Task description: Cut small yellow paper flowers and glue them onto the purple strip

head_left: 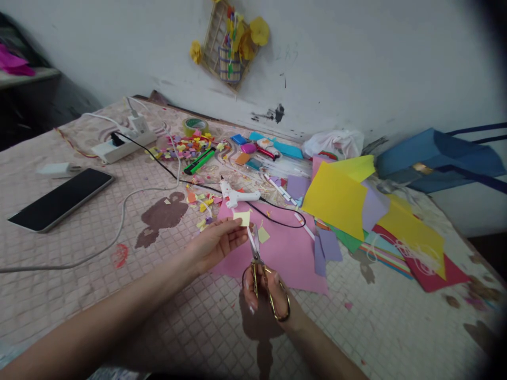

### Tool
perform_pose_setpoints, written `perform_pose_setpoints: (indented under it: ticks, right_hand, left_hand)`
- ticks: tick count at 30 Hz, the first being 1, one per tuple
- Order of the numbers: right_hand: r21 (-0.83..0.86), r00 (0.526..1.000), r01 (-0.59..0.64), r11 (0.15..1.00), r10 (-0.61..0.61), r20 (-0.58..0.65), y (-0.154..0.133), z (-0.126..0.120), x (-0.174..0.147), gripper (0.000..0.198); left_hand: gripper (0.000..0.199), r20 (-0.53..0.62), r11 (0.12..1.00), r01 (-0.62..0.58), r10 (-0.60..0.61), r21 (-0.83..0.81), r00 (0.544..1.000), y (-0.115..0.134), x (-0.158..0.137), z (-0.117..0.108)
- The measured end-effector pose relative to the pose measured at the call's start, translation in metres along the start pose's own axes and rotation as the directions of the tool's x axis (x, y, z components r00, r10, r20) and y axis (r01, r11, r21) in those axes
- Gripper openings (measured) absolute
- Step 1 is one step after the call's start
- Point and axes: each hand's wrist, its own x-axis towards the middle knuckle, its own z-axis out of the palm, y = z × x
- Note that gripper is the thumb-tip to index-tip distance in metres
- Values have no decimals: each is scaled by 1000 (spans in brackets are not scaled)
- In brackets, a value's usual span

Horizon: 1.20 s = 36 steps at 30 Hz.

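Between the thumb and fingers of my left hand [216, 243] is a small pale yellow piece of paper [242, 218]. My right hand [269, 290] has its fingers through the loops of gold-handled scissors [256, 257]. Their blades stand slightly apart and point up toward the paper's lower edge; whether they touch it I cannot tell. Beneath both hands lies a pink paper sheet [285, 258], with another small pale yellow piece [263, 235] on it just right of the blades. A white glue gun [240, 196] rests just beyond the left hand.
A phone [63, 199] and a power strip [124, 146] with trailing cords occupy the left. Small paper scraps [188, 148], a green cutter [200, 161] and a tape roll [195, 125] lie at the back. Coloured sheets [336, 198] and a blue bag [435, 158] are on the right.
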Motion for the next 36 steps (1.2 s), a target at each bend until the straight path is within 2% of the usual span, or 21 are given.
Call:
perform_pose_setpoints:
  ticks: [4,14,23,36]
  right_hand:
    - [31,999,-12,999,14,-41,-1,1,0,58]
    - [73,999,24,997,-20,-49,-6,0,1,55]
    - [-44,992,62,997,-66,-110,-12,1,-3,52]
    - [-192,984,41,981,-73,-160,-12,-1,-4,51]
  left_hand:
    - [5,0,999,5,-5,44,1000,-3,-3,3]
    - [8,118,976,-39,13,213,993,-16,-6,-2]
    - [10,118,975,-37,11,218,993,-17,-6,0]
    - [10,146,970,-60,26,237,989,-15,-7,0]
